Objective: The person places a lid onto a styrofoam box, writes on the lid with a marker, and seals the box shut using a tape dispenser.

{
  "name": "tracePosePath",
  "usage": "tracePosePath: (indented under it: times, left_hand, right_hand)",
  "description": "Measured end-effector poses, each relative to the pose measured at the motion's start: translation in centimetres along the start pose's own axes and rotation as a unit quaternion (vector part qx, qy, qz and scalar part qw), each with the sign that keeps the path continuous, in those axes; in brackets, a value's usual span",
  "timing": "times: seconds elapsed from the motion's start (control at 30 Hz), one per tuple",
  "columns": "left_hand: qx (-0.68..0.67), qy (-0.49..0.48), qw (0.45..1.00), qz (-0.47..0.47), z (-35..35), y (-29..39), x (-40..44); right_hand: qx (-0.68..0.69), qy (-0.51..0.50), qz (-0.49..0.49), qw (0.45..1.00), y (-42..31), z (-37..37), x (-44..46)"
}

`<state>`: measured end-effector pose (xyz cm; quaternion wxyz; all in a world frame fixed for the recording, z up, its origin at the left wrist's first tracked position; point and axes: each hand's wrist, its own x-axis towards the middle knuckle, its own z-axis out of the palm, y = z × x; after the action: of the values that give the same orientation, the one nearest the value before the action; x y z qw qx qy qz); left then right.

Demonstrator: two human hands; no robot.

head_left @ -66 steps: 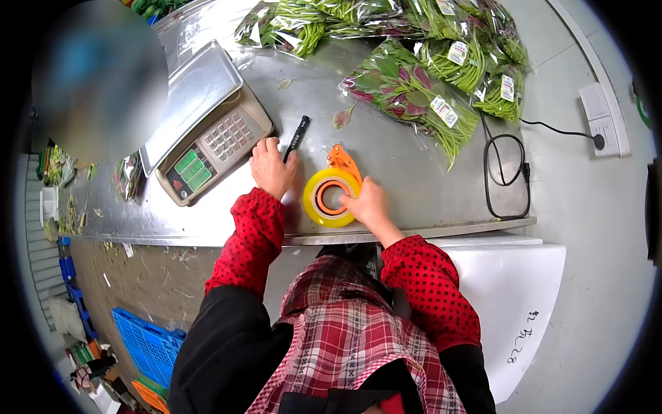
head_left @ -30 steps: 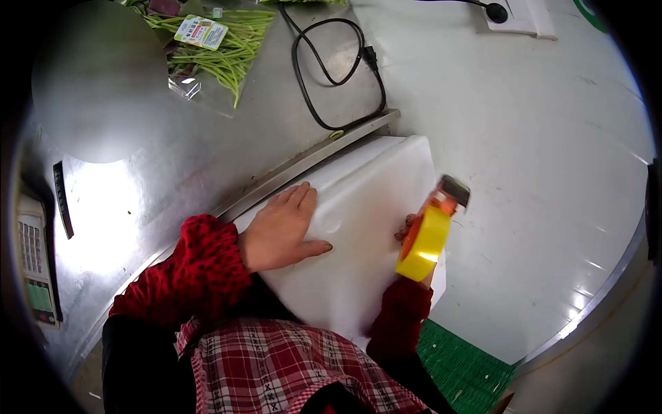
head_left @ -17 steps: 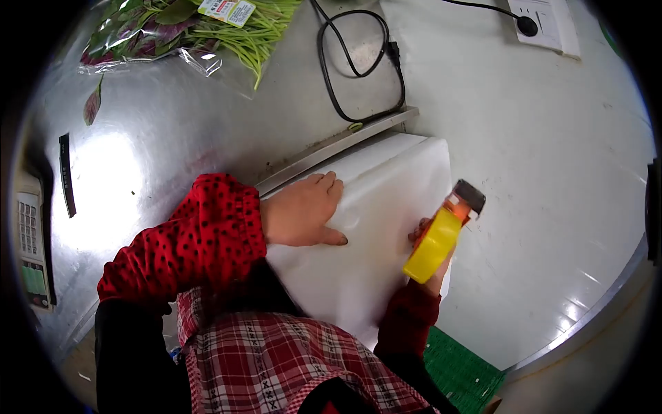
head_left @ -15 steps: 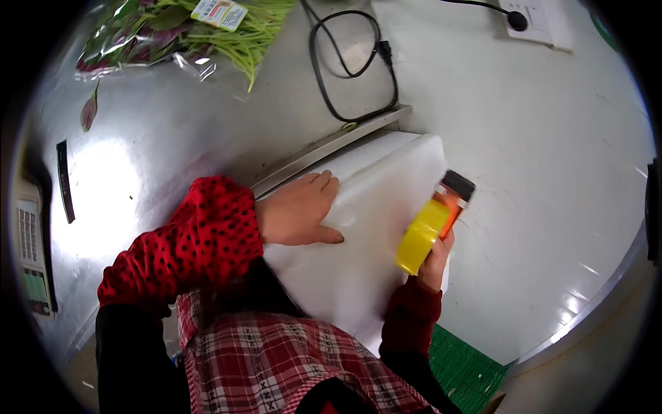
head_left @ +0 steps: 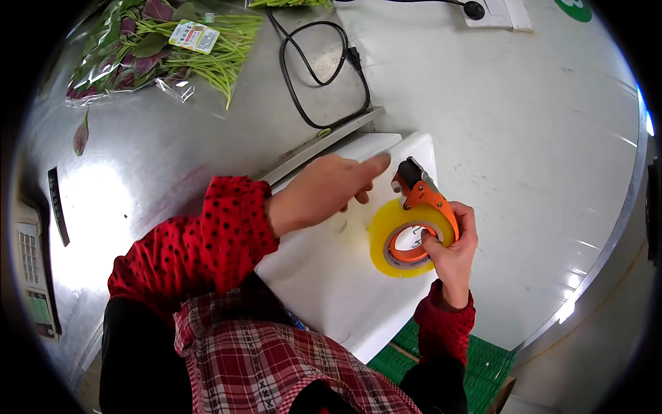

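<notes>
My right hand [head_left: 456, 252] grips an orange tape dispenser [head_left: 433, 199] with a large roll of yellowish tape [head_left: 385, 238] on it. The dispenser's dark roller end points up and to the left, and the roll's flat side faces me. Just left of it, my left hand [head_left: 327, 192] hovers above a white foam box [head_left: 331, 293], one finger stretched toward the roller end and others bent. Nothing shows in its fingers, which look apart from the dispenser. The box stands in front of me, against a metal ledge [head_left: 314, 150].
Bagged leafy greens [head_left: 200, 58] lie at the upper left of the metal table. A black cable [head_left: 284, 65] loops beyond the box. At the left edge sits a scale [head_left: 31, 269]; a power strip [head_left: 496, 15] is at the top right. Green slatted material [head_left: 486, 369] shows below.
My left hand has lifted off the box and moved right toward the dispenser. My right hand has turned the dispenser so the roll's side faces me. The view has shifted slightly.
</notes>
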<state>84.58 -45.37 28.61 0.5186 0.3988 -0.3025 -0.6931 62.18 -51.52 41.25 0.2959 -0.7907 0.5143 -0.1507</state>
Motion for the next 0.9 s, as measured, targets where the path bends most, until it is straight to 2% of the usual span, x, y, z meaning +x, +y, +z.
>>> tracePosePath:
  times: [0.03, 0.1, 0.17, 0.23, 0.3, 0.37, 0.4, 0.43, 0.47, 0.5, 0.53, 0.57, 0.63, 0.67, 0.73, 0.9]
  left_hand:
    - [-0.001, -0.002, 1.0, -0.002, 0.3, 0.2, 0.4]
    - [-0.095, -0.039, 0.994, -0.049, 0.6, 0.4, 1.1]
    - [-0.147, -0.039, 0.988, -0.037, 0.6, 1.1, 1.3]
    - [-0.133, -0.031, 0.99, 0.045, 0.4, 1.7, 1.6]
    - [-0.149, -0.041, 0.987, 0.047, 0.1, 2.2, 1.8]
    - [-0.025, 0.031, 0.995, 0.092, -0.4, 2.0, 2.5]
    - [0.145, 0.087, 0.959, 0.228, -1.1, 0.8, 3.6]
    - [0.143, 0.085, 0.96, 0.227, -1.6, -0.2, 4.6]
    - [0.252, 0.164, 0.902, 0.31, -2.0, -0.4, 5.2]
    - [0.353, 0.236, 0.819, 0.385, -2.5, -0.6, 5.6]
    - [0.334, 0.245, 0.85, 0.325, -3.3, -0.8, 6.2]
    - [0.331, 0.249, 0.851, 0.324, -4.7, -1.3, 6.8]
    - [0.426, 0.39, 0.76, 0.3, -7.8, -3.4, 8.1]
    - [0.425, 0.391, 0.761, 0.296, -9.1, -4.8, 8.7]
    - [0.518, 0.391, 0.715, 0.26, -10.9, -7.6, 9.8]
    - [0.544, 0.408, 0.712, 0.174, -10.1, -11.6, 11.5]
  right_hand:
    - [-0.013, 0.002, -0.013, 1.0, -0.5, -0.1, -0.2]
    - [-0.013, 0.012, -0.021, 1.0, -1.6, 0.0, -0.4]
    - [-0.011, 0.02, -0.028, 0.999, -2.5, 0.2, -0.5]
    - [-0.107, 0.036, -0.07, 0.991, -3.1, 0.3, -0.6]
    - [-0.146, 0.041, -0.08, 0.985, -3.0, 0.4, -0.5]
    - [-0.159, 0.041, -0.087, 0.983, -2.9, 0.4, -0.3]
    - [-0.16, 0.04, -0.085, 0.983, -3.0, 0.3, -0.3]
    - [-0.178, 0.038, -0.097, 0.978, -3.1, 0.2, -0.2]
    - [-0.196, 0.035, -0.11, 0.974, -3.2, 0.1, -0.1]
    - [-0.197, 0.034, -0.108, 0.974, -3.1, 0.0, -0.3]
    - [-0.222, 0.032, -0.107, 0.969, -2.9, -0.3, -0.5]
    - [-0.246, 0.029, -0.109, 0.963, -2.6, -0.7, -0.5]
    - [-0.28, 0.025, -0.106, 0.954, -1.9, -1.7, -0.8]
    - [-0.306, 0.024, -0.107, 0.946, -1.6, -1.9, -1.1]
    - [-0.342, 0.008, -0.112, 0.933, -0.8, -1.8, -1.1]
    - [-0.375, -0.01, -0.146, 0.916, 1.3, 0.3, -0.6]
